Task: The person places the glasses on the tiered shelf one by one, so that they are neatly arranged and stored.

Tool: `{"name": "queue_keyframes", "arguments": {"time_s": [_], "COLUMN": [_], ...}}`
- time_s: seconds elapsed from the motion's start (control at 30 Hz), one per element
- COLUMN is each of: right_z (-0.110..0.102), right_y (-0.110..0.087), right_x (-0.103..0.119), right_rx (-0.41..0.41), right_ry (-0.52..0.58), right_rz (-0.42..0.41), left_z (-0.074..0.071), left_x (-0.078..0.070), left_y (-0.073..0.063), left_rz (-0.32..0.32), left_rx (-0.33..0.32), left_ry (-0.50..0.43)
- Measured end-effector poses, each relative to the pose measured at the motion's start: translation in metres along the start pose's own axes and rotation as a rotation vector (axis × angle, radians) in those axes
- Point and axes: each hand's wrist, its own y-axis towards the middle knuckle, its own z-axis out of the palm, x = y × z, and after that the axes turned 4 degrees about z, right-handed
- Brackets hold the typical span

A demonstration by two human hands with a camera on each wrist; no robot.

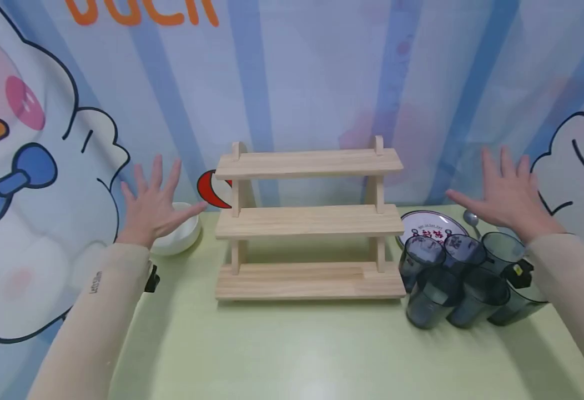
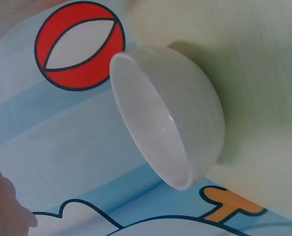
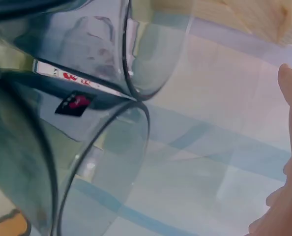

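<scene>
My left hand (image 1: 153, 208) is spread with straight fingers, held in the air in front of a white bowl (image 2: 185, 108) that it partly covers in the head view. On the other side my right hand (image 1: 509, 194) is also spread, fingers apart, above a group of dark tinted glasses (image 1: 434, 294). Neither hand holds anything. Between them stands a three-tier wooden shelf (image 1: 309, 221) with bare boards. Behind the glasses lie a white plate (image 1: 429, 219) with a dark rim and printed writing, and a metal spoon (image 1: 471, 218).
A pale green table (image 1: 292, 344) carries everything. At the back hangs a blue striped cloth (image 1: 312, 72) with cartoon figures. The glasses stand close together at the shelf's right end, and the bowl is off its left end, near the cloth.
</scene>
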Motion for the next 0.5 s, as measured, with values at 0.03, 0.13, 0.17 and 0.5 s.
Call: {"name": "queue_keyframes", "arguments": {"time_s": [0.03,0.13,0.17,0.5], "right_z": [-0.003,-0.01,-0.012,-0.007], "right_y": [-0.002,-0.008,-0.011,-0.063], "right_x": [-0.002,-0.006,-0.006,-0.024], "right_rx": [-0.002,-0.015,-0.02,-0.065], "right_ry": [0.004,0.016,0.033,0.208], "right_rz": [0.0,-0.008,-0.005,-0.008], "left_z": [-0.001,-0.003,-0.003,0.012], "left_x": [-0.002,-0.01,-0.012,-0.04], "left_y": [0.001,0.001,0.0,-0.015], "left_rz": [0.004,0.018,0.024,0.017], "left_rx": [-0.004,-0.008,-0.007,0.029], "left_ry": [-0.02,-0.081,-0.11,-0.533]}}
